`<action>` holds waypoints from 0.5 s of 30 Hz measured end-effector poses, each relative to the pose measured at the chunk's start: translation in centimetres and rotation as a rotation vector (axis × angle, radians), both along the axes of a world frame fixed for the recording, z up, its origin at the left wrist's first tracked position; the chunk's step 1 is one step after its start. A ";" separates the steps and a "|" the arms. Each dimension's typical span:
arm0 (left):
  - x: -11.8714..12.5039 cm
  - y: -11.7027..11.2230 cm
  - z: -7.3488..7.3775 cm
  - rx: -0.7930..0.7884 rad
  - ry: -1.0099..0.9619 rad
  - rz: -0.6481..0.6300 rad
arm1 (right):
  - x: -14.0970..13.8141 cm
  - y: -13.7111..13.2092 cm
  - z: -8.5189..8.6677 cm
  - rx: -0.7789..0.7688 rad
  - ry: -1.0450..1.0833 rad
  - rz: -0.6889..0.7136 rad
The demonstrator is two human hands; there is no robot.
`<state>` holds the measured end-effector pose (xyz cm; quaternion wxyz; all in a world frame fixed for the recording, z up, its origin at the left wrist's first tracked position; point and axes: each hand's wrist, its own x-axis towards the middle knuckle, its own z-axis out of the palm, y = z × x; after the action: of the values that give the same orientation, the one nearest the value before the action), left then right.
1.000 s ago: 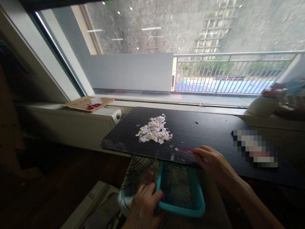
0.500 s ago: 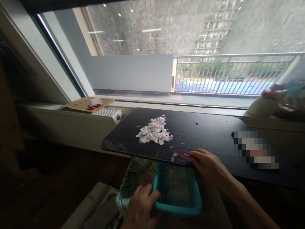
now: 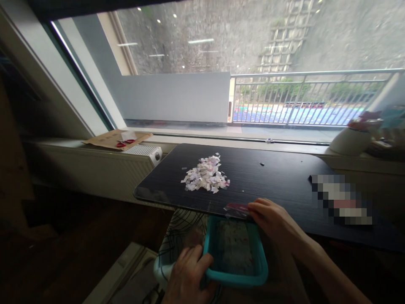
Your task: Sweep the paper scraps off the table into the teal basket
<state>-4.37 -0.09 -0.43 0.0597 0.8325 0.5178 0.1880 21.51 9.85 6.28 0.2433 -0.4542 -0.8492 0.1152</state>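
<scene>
My left hand (image 3: 191,270) grips the left wall of a turquoise plastic tub (image 3: 236,278), fingers wrapped over its rim. The tub sits just below the front edge of a black table, with many pale paper bits inside. My right hand (image 3: 274,217) pinches a flat, thin, dark-pink piece (image 3: 237,207), its exact kind unclear. This piece lies low on the tabletop at the front edge, above the tub, with a few paper scraps beside it. Farther back on the table lies a heap of small white and pinkish paper scraps (image 3: 205,175).
A blurred-out object (image 3: 341,200) lies on the black table (image 3: 268,181) at the right. Red-handled scissors (image 3: 125,142) rest on brown paper (image 3: 95,141) by the radiator (image 3: 142,157). A white pot (image 3: 349,139) stands on the sill at the right, before a large window.
My right hand has shifted slightly left, bringing the pink piece and nearby loose scraps to the table's front edge. My left hand and the tub have hardly moved.
</scene>
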 end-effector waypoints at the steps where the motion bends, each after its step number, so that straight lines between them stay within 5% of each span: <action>1: 0.1 0.0 0.2 -0.011 -0.002 0.006 | 0.2 -0.9 0.2 -0.018 0.003 0.015; 5: 0.7 0.0 1.0 -0.077 0.012 0.035 | 0.7 -2.4 1.1 -0.058 0.019 0.027; 10: 0.8 0.1 0.4 -0.092 0.016 0.028 | -0.6 2.2 0.1 0.065 0.171 -0.171; 15: 0.2 0.3 -0.8 -0.030 0.043 -0.002 | -2.6 5.2 -1.7 0.114 0.276 -0.201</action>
<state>-4.17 0.23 -1.24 0.0611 0.8357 0.5211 0.1621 18.91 15.09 4.63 0.3930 -0.5023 -0.7633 0.1032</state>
